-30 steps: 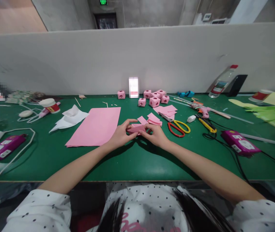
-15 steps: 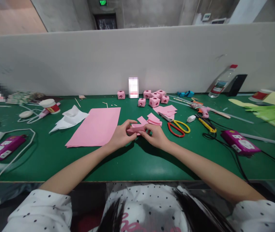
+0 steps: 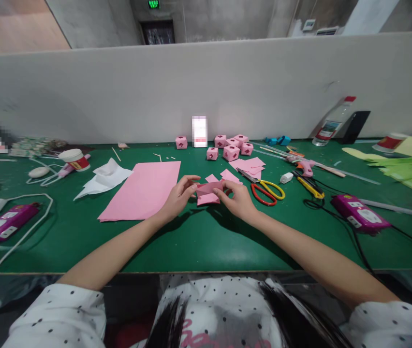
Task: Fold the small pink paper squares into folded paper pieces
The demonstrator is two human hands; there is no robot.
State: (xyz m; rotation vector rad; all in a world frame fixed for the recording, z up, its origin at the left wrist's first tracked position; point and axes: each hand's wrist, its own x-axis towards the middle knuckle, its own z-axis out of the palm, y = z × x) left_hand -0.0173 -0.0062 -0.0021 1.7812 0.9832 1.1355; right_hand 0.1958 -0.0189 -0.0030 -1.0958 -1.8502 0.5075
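A small folded pink paper piece (image 3: 208,192) runs left to right between left hand (image 3: 177,197) and right hand (image 3: 241,200), thumbs and fingers pinching both ends.

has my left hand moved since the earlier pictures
Yes, slightly left. Your left hand earlier had its fingertips about below the right edge of the upright bright screen; now they end nearer below its middle.
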